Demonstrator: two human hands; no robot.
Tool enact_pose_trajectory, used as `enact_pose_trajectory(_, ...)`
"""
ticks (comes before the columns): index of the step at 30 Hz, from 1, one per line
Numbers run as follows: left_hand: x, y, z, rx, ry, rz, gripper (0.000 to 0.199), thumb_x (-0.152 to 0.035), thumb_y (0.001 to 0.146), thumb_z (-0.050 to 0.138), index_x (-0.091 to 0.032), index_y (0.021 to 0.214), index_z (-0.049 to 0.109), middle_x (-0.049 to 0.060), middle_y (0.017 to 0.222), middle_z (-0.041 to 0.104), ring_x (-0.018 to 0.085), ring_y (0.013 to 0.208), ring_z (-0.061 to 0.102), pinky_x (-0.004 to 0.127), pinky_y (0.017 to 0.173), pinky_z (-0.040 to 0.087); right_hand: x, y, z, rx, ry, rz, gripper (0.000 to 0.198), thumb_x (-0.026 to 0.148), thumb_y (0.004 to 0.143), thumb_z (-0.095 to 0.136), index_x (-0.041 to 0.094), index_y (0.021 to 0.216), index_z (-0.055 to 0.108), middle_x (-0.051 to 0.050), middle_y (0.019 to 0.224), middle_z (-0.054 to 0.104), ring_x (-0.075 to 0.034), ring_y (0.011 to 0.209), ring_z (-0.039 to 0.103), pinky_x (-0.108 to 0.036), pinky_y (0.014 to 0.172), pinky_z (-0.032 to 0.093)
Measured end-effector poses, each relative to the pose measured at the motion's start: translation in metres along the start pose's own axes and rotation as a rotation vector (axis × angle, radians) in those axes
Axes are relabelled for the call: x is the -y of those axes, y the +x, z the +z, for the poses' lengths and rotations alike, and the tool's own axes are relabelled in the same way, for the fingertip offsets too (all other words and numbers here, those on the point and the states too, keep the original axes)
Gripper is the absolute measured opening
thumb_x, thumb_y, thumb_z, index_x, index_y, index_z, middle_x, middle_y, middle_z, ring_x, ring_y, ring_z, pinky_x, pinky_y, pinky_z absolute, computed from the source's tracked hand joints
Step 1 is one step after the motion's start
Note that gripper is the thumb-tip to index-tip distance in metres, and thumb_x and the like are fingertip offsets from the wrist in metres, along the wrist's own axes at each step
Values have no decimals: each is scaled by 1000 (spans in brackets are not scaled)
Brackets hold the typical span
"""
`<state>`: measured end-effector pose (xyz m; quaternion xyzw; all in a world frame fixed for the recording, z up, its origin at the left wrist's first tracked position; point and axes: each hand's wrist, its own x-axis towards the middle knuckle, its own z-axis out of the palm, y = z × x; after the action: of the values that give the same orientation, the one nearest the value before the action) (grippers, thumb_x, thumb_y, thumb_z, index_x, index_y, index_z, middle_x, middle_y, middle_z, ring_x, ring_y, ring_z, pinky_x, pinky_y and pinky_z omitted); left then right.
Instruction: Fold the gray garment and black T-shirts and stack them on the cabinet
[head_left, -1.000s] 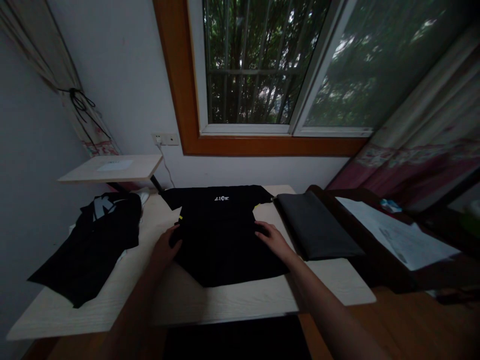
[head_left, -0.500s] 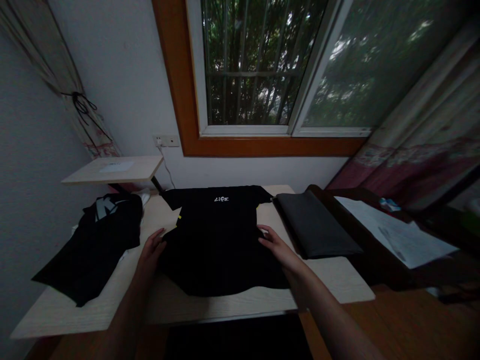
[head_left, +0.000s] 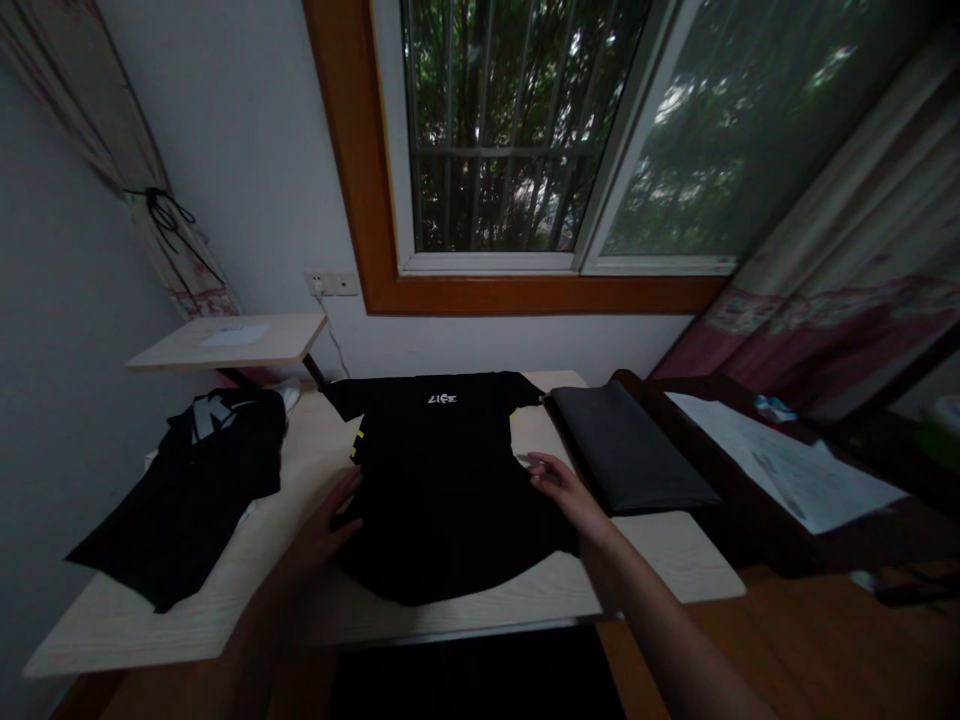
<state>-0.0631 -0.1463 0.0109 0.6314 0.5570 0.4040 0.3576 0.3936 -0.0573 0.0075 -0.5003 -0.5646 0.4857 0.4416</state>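
A black T-shirt (head_left: 439,480) lies spread on the pale wooden table (head_left: 652,550), sleeves toward the wall and hem toward me. White lettering shows near its collar, and yellow marks run along its left side. My left hand (head_left: 330,520) rests at the shirt's lower left edge, thumb and fingers apart against the cloth. At the right edge is my right hand (head_left: 566,495), its fingers stretched out and spread over the side of the shirt. Neither hand shows cloth pinched between its fingers.
Another black garment (head_left: 202,490) with a grey print lies on the table's left. Behind it stands a small raised shelf (head_left: 277,335). A dark grey folded mat or folder (head_left: 630,445) lies on the right, with paper sheets (head_left: 780,460) on a dark surface beyond.
My left hand has moved right, and the shirt's lower left edge has shifted inward with it. The right hand has moved slightly right, and the hem now curves lower in the middle.
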Motion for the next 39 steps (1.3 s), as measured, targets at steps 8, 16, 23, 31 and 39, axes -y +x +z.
enact_pose_trajectory(8, -4, -10, -35, -70, 80, -109, 61, -42, 78, 72, -28, 136, 62, 8, 148, 57, 32, 138, 51, 54, 118, 37, 7, -11, 1, 151, -97, 58, 44, 41, 71, 76, 23, 110, 68, 3, 81, 58, -16, 74, 58, -27, 69, 45)
enact_pose_trajectory(16, 6, -23, -68, 30, 287, -204, 53, -31, 67, 66, -30, 119, 72, 4, 128, 71, 30, 124, 63, 49, 113, 42, 9, -11, -5, 288, -391, 67, 27, 29, 73, 71, 22, 99, 72, 5, 63, 55, -13, 58, 51, -24, 56, 34)
enact_pose_trajectory(23, 7, -15, -78, 121, 639, -227, 30, -41, 72, 63, -30, 96, 77, 7, 105, 73, 29, 98, 70, 43, 94, 53, 25, 11, 21, 83, -788, -165, 22, 23, 85, 59, 22, 101, 73, -5, 91, 69, -21, 84, 64, -32, 79, 49)
enact_pose_trajectory(31, -13, 57, -16, -32, 822, 124, 38, -34, 93, 44, -21, 115, 73, 12, 115, 69, 28, 113, 63, 44, 107, 45, 26, 29, 81, 1, -1082, -341, 38, 20, 87, 59, 20, 123, 70, -13, 130, 62, -32, 121, 55, -43, 107, 46)
enact_pose_trajectory(39, 21, 97, 37, -183, 844, 161, 49, -32, 96, 42, -10, 136, 59, 19, 143, 58, 31, 136, 51, 48, 118, 36, -2, 35, 99, -123, -1042, -362, 48, 28, 98, 47, 11, 142, 54, -18, 153, 46, -31, 143, 41, -48, 120, 34)
